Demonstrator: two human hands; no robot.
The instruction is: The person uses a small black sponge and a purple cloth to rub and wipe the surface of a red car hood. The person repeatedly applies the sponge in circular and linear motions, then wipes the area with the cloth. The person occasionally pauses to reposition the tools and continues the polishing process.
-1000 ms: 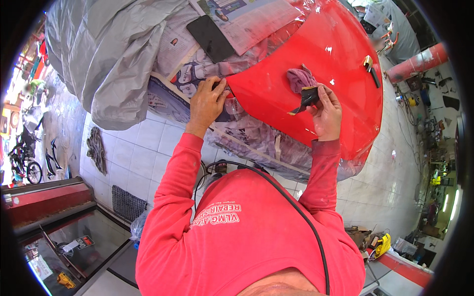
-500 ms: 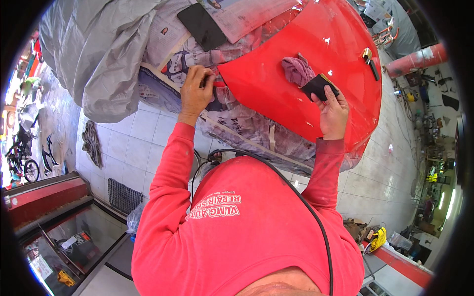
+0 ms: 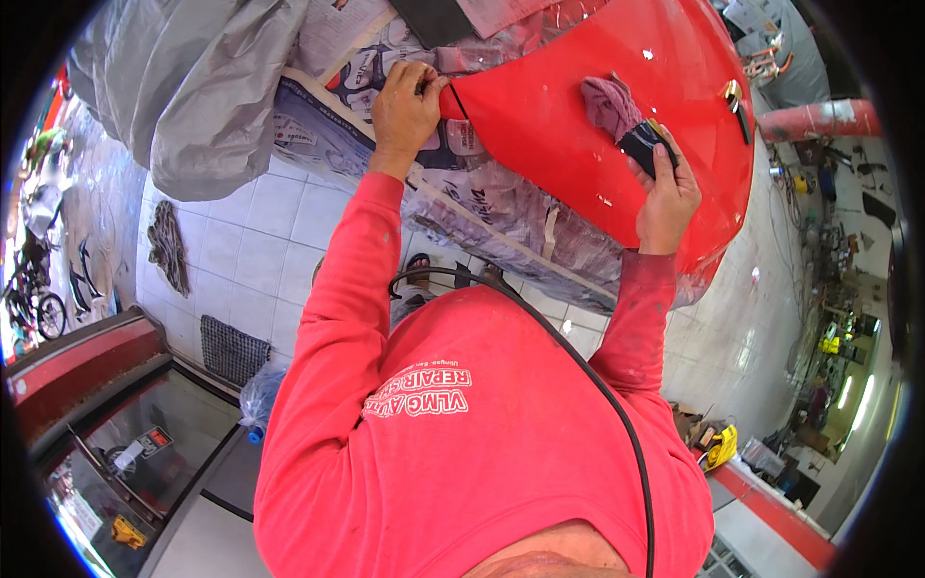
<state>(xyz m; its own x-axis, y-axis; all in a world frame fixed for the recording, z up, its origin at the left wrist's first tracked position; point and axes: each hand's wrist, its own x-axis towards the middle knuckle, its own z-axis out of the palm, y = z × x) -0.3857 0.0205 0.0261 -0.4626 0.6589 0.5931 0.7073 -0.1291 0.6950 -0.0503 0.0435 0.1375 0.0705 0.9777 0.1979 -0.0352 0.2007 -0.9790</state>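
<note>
My right hand (image 3: 668,204) grips a flat, dark folded piece of sandpaper (image 3: 644,146) with a tan edge, over the red car hood (image 3: 549,125). Just beyond it, a crumpled pink cloth (image 3: 607,104) lies on the hood. At the hood's left corner is my left hand (image 3: 405,118), its fingers curled in and the thumb close to the forefinger. A dark spot shows between those fingers, but what they hold, if anything, is too small to name. Newspaper masking (image 3: 482,197) covers the car around the hood.
A black phone (image 3: 434,19) lies on the paper at the top. A black and gold tool (image 3: 738,111) rests on the hood's right side. Grey sheeting (image 3: 222,96) hangs at the left. A black cable (image 3: 588,371) crosses my chest. A rag (image 3: 169,248) lies on the tiled floor.
The view has shifted, with the hood and cloth now farther right and higher. Both hands appear higher and farther right too. The right hand still holds the sandpaper, now turned slightly.
</note>
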